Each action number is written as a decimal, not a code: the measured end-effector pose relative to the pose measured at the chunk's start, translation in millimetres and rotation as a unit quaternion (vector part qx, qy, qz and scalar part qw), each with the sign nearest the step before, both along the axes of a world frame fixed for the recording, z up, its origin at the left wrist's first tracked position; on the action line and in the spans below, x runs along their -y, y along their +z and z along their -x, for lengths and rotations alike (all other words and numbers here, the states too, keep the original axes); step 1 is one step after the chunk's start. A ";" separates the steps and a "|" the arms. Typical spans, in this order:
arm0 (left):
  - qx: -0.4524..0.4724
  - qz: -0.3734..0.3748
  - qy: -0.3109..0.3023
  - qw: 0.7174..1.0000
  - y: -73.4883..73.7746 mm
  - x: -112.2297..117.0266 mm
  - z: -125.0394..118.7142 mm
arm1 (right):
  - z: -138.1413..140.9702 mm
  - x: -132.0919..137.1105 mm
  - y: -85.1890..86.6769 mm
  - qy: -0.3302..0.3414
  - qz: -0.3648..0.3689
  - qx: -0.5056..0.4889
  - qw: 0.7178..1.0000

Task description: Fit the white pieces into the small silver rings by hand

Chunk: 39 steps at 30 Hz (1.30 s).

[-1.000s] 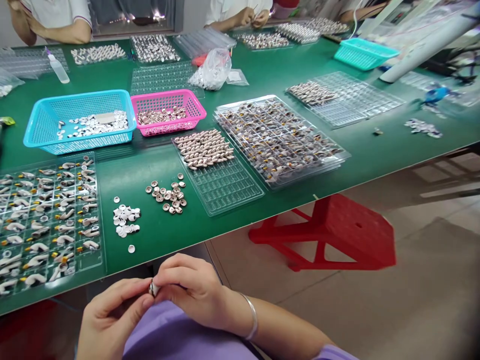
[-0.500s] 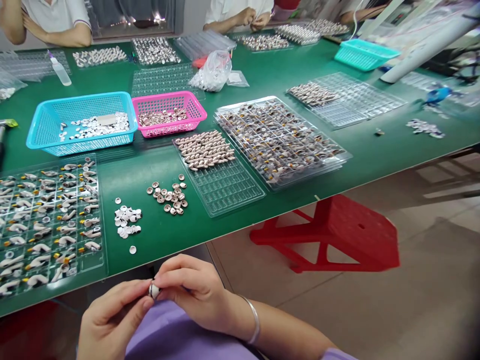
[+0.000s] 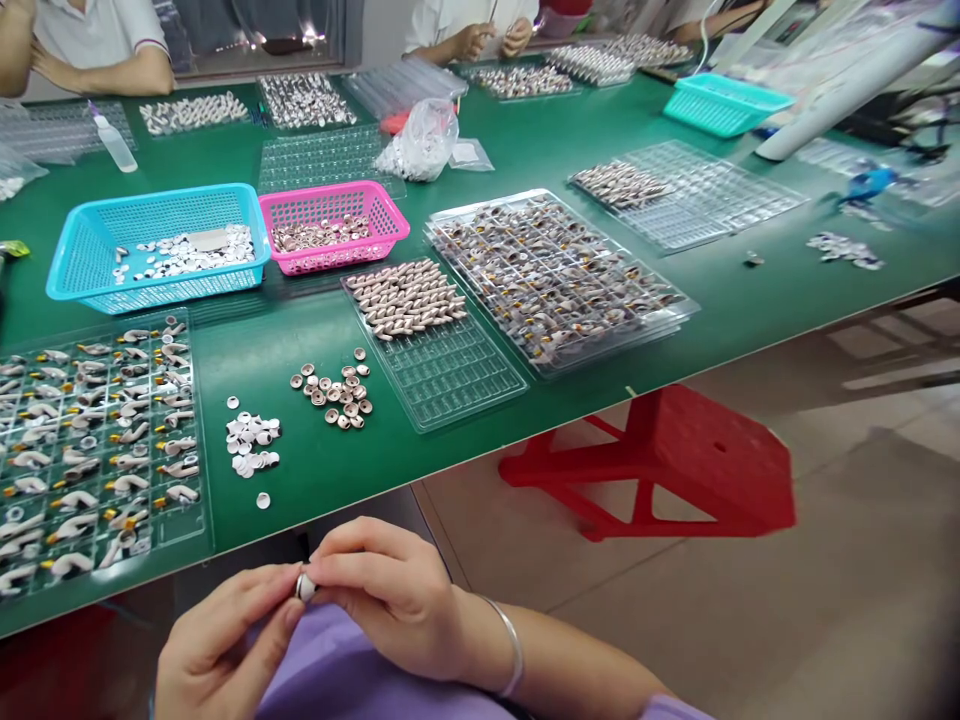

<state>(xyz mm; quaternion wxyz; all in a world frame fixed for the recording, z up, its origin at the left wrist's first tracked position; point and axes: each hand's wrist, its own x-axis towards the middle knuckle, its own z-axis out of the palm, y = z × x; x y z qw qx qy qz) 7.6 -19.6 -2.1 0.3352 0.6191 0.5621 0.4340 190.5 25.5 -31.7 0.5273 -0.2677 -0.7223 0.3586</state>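
My left hand (image 3: 221, 645) and my right hand (image 3: 390, 590) meet below the table's front edge, over my purple-clad lap. Both pinch one small round metal part (image 3: 304, 586) between their fingertips. A silver bangle (image 3: 510, 645) circles my right wrist. On the green table (image 3: 300, 330) just beyond lie a small heap of white discs (image 3: 251, 443) and a heap of brownish metal caps (image 3: 335, 388). A clear tray of curved tube pieces (image 3: 90, 450) sits to the left.
A blue basket (image 3: 154, 245) and a pink basket (image 3: 334, 225) stand further back. Clear trays of parts (image 3: 555, 275) fill the middle and right. A red plastic stool (image 3: 660, 460) stands under the table. Other people's arms work at the far edge (image 3: 491, 35).
My hands have barely shifted, dropping slightly lower in view, and the small part stays pinched between them. The view has tilted a little.
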 end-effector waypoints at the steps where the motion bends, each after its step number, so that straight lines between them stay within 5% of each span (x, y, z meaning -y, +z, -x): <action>1: -0.003 -0.002 -0.001 1.000 -0.7 0.6 0.4 | -0.1 0.1 0.0 0.000 0.000 0.000 1.000; 13: -0.054 -0.048 -0.022 0.997 -0.9 3.3 0.4 | -1.4 0.6 -2.2 -0.013 -0.055 0.025 0.998; 23: -0.061 -0.024 -0.031 0.997 0.9 5.1 0.2 | -3.3 -0.9 3.5 0.022 -0.011 0.046 0.999; 29: 0.055 0.082 -0.003 0.995 2.1 -3.5 -0.4 | -6.0 -4.7 11.2 0.060 0.061 0.028 0.996; 34: 0.214 0.231 0.015 0.949 -7.0 -6.9 1.2 | -6.0 -7.1 12.1 0.079 0.109 0.008 0.991; 39: 0.271 0.269 0.041 0.923 -14.6 -5.4 0.5 | -6.3 -7.5 13.8 0.085 0.146 -0.002 0.986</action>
